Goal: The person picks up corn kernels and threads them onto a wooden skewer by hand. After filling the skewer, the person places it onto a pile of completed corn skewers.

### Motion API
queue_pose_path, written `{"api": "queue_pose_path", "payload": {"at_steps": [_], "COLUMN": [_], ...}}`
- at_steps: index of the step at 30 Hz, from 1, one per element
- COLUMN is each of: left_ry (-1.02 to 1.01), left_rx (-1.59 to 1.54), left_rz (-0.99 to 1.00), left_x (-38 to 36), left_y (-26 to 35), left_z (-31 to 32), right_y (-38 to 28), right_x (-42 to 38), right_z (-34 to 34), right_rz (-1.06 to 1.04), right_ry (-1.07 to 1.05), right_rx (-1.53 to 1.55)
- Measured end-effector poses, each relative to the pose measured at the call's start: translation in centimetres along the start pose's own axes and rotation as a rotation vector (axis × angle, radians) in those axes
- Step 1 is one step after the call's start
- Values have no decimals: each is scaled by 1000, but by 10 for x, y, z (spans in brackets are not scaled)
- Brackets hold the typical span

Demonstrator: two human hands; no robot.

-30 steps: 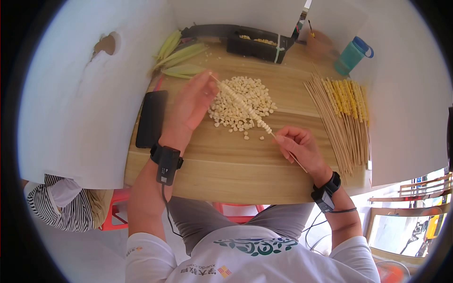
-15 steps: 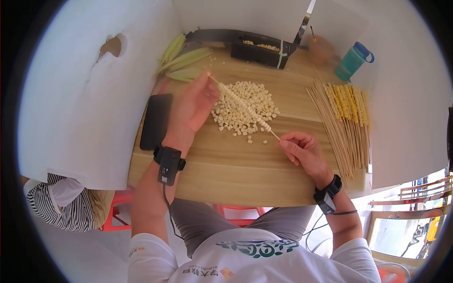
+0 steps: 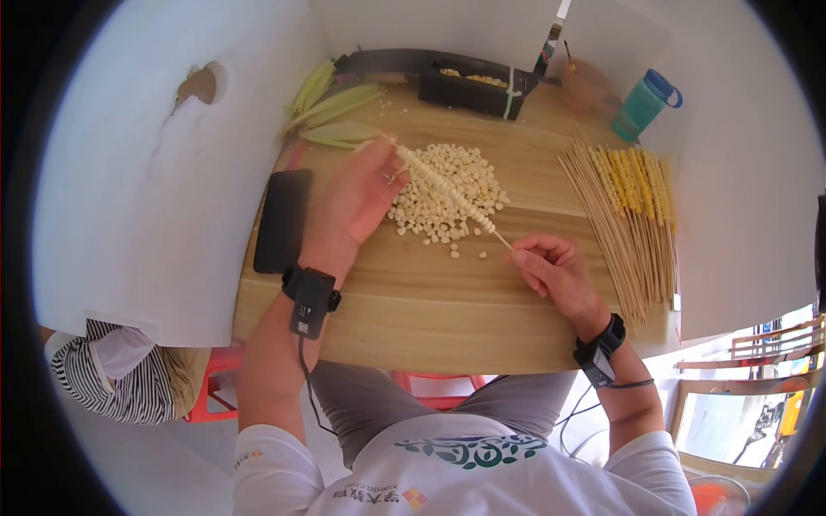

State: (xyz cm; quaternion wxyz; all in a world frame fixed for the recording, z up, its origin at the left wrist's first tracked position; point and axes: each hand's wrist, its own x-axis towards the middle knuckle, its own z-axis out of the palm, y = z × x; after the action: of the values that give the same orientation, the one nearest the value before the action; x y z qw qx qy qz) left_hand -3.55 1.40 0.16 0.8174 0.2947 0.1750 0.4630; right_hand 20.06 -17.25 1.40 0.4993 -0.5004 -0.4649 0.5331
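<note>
A thin wooden skewer threaded with pale corn kernels (image 3: pixel 447 191) slants over the table, its far end up and to the left. My right hand (image 3: pixel 555 271) pinches the bare near end between thumb and fingertips. At the far end, the fingers of my left hand (image 3: pixel 366 189) close round the skewer by the top kernels; they are slightly blurred. Beneath it lies a loose pile of pale corn kernels (image 3: pixel 465 163), with a few strays at its near edge.
Bare skewers (image 3: pixel 602 232) and skewers of yellow kernels (image 3: pixel 637 185) lie at the right. Behind stand a black box (image 3: pixel 469 95), a brownish cup (image 3: pixel 585 86) and a teal bottle (image 3: pixel 638 110). Corn husks (image 3: pixel 344 107) and a black phone (image 3: pixel 282 219) lie left. White walls enclose the table. Another person sits at left.
My left hand has moved slightly down along the far end of the skewer, its fingers now nearer the top kernels. My right hand keeps its pinch almost unmoved.
</note>
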Motion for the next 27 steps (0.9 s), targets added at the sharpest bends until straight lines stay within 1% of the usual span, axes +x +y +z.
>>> {"api": "queue_pose_path", "payload": {"at_steps": [11,16,21,24,25,26,27], "left_ry": [2,12,19,48,34,28,26], "left_rx": [-7,23,34,25,32,68,104], "left_rz": [-44,-41,-22,5,-22,12,45], "left_x": [-3,-2,-3,-2,-1,-1,0], "left_y": [-7,-8,-8,-8,-7,-6,-7], "left_z": [0,-3,1,3,3,2,1], "right_y": [-1,1,-1,6,8,9,10], "right_x": [0,-1,-1,2,2,1,2], "right_z": [-1,1,2,1,-1,-3,-5], "right_rz": [13,19,12,-6,-15,-7,-24], "right_ry": [22,51,53,64,67,102,61], "right_rx": [-13,-107,-151,-115,-85,-72,-82]}}
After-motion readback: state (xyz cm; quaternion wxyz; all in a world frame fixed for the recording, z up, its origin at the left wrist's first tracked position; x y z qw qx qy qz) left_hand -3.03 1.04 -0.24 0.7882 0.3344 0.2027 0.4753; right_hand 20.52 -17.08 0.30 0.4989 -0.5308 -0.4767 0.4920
